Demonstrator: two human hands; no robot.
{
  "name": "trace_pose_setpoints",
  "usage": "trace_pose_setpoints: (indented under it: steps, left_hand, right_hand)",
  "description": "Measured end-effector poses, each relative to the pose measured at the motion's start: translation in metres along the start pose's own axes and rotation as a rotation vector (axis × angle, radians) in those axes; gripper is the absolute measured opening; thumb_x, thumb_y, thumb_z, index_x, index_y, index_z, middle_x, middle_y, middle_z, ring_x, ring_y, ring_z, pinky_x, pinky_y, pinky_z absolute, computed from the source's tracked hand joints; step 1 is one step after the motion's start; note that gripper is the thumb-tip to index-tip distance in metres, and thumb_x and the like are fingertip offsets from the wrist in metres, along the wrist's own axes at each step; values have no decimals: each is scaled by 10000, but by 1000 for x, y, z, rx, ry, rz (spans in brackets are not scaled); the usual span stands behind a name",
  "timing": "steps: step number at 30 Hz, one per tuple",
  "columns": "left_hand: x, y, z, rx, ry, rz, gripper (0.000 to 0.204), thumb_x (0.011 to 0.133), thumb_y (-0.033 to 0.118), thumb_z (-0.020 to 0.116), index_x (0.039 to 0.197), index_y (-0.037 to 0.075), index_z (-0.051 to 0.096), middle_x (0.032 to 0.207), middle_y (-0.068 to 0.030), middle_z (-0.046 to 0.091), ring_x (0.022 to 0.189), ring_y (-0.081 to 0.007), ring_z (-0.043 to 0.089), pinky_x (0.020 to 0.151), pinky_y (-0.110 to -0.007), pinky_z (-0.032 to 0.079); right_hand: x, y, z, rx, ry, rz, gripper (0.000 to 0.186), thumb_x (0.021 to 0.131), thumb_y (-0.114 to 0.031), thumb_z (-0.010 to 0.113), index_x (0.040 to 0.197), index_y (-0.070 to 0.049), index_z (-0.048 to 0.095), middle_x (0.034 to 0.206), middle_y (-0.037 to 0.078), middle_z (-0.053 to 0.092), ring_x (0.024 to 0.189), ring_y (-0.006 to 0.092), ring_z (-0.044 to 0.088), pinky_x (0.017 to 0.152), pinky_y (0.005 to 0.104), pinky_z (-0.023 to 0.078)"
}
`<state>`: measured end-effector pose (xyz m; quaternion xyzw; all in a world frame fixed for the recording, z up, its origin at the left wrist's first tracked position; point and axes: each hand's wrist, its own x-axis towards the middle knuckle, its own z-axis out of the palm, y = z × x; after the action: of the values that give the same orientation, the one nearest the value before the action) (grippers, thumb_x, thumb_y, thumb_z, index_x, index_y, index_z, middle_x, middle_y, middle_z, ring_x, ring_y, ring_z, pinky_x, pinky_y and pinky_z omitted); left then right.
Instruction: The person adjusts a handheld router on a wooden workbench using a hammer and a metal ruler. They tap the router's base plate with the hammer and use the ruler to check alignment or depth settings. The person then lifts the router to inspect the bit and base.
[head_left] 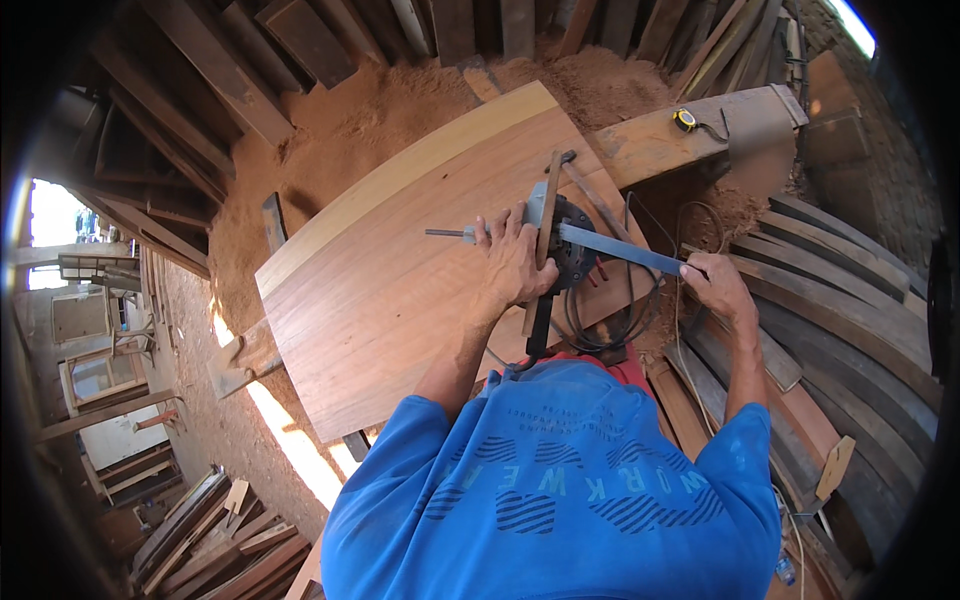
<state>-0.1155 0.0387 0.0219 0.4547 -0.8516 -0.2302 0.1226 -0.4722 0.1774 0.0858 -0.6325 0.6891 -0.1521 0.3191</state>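
My left hand (515, 255), fingers curled, grips a black and grey power tool (574, 250) with a round plate, resting on a curved-edged wooden panel (395, 275). A wooden strip (550, 205) crosses the tool beside my fingers, and a thin rod (445, 232) sticks out leftward. My right hand (710, 278) pinches the outer end of a long, flat grey metal bar (620, 247) running to the tool. Coiled black cable (600, 330) lies below the tool, partly hidden by my blue shirt.
A board (650, 150) extends rightward behind the panel, carrying a yellow tape measure (685, 120). Sawdust (340, 120) surrounds the panel. Timber planks (240, 70) line the back; curved boards (840, 310) are stacked right. Frames (105, 375) and a wood pile (220, 540) are at left.
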Motion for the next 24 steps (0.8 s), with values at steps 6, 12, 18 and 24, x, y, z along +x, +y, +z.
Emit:
trace_pose_setpoints:
  steps: [6, 12, 18, 24]
  left_hand:
    - [0, 0, 1, -12, 15, 7, 590, 723, 346, 743, 1155, -42, 637, 1593, -302, 379, 1499, -507, 277, 1216, -739, 12]
    - [1, -1, 1, 5, 4, 9, 592, 726, 350, 742, 1145, -56, 640, 1592, -309, 380, 1493, -515, 282, 1213, -744, 23]
    - [1, 1, -1, -6, 7, 21, 513, 750, 355, 725, 1072, -40, 664, 1592, -305, 388, 1496, -508, 287, 1215, -740, 8]
    - [0, 1, -4, -5, -10, 6, 490, 762, 355, 724, 1057, -35, 685, 1589, -299, 397, 1498, -501, 291, 1219, -735, 3]
  right_hand:
    - [3, 3, -2, 19, -31, -16, 317, 976, -262, 617, 873, 36, 654, 771, 242, 592, 753, 425, 599, 724, 482, 466]
    - [13, 7, 5, 13, -16, -16, 348, 972, -282, 613, 855, 44, 638, 760, 252, 591, 738, 433, 596, 704, 487, 459]
    - [25, 29, 18, 15, 14, -63, 368, 949, -307, 631, 818, 37, 622, 709, 253, 556, 670, 434, 552, 660, 486, 447]
    - [31, 19, 12, 32, -31, 4, 368, 958, -308, 629, 831, 37, 624, 698, 234, 548, 652, 386, 533, 655, 476, 440]
